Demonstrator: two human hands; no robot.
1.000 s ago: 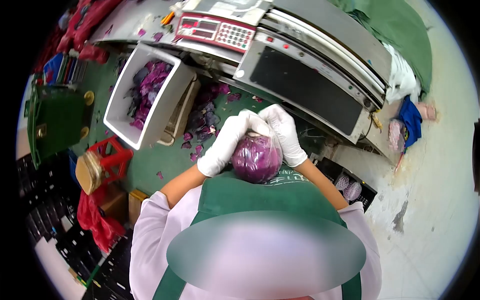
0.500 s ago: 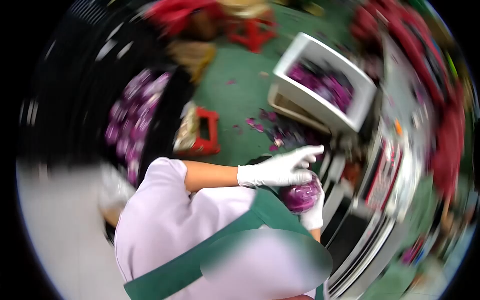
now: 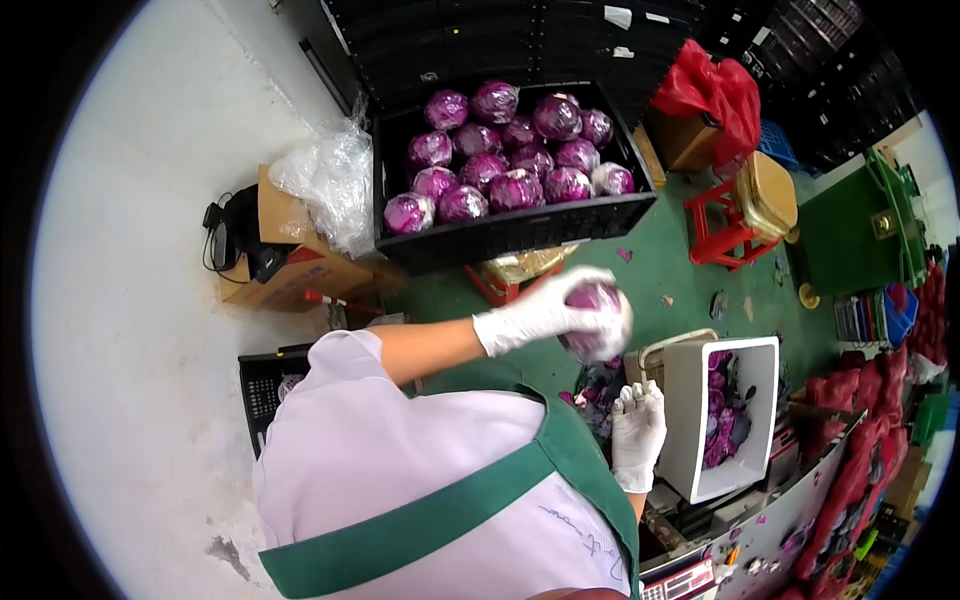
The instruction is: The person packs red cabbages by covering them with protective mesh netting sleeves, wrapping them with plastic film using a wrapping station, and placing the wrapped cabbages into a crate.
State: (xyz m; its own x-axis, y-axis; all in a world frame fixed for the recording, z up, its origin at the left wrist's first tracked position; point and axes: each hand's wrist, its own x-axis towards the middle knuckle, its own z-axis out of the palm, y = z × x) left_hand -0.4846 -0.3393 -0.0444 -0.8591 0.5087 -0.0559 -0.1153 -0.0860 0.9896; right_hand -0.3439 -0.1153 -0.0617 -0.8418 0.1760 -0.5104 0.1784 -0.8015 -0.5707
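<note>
My left hand, in a white glove, is wrapped round a plastic-wrapped red cabbage in front of my chest. My right hand, also gloved in white, is a little below and right of that cabbage, beside a white foam box. Its fingers are loosely bent with nothing in them, and it is apart from the cabbage. Beyond my left hand, a black crate holds several wrapped red cabbages packed side by side.
The foam box contains purple leaves. More leaf scraps lie on the green floor. A red stool stands behind; a cardboard box with clear plastic is at left. A metal worktable with a scale is at right.
My view has swung left towards the crate. The cabbage, earlier between both hands, is now in my left hand alone, moved away from my body; my right hand has let go.
</note>
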